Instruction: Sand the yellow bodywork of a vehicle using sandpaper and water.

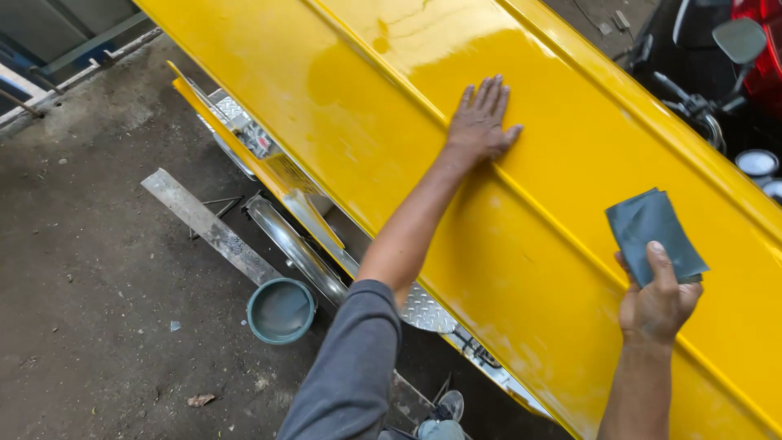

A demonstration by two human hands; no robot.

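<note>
Yellow glossy panel [505, 244] over grimy concrete floor [98, 269]; left hand [479, 122] flat, grip wide; right hand [658, 301] grip holding grey sandpaper [652, 228].

The yellow panel [529, 244] runs out of the picture at the top, the right and the bottom edge, so its full shape cannot be told. The right hand [658, 300] covers the lower corner of the grey sheet [652, 232]. The motorcycle [717, 73] is cut off by the top right corner. The shoe [444, 417] is half hidden at the bottom edge. What the teal bowl [281, 310] holds is unclear.
</note>
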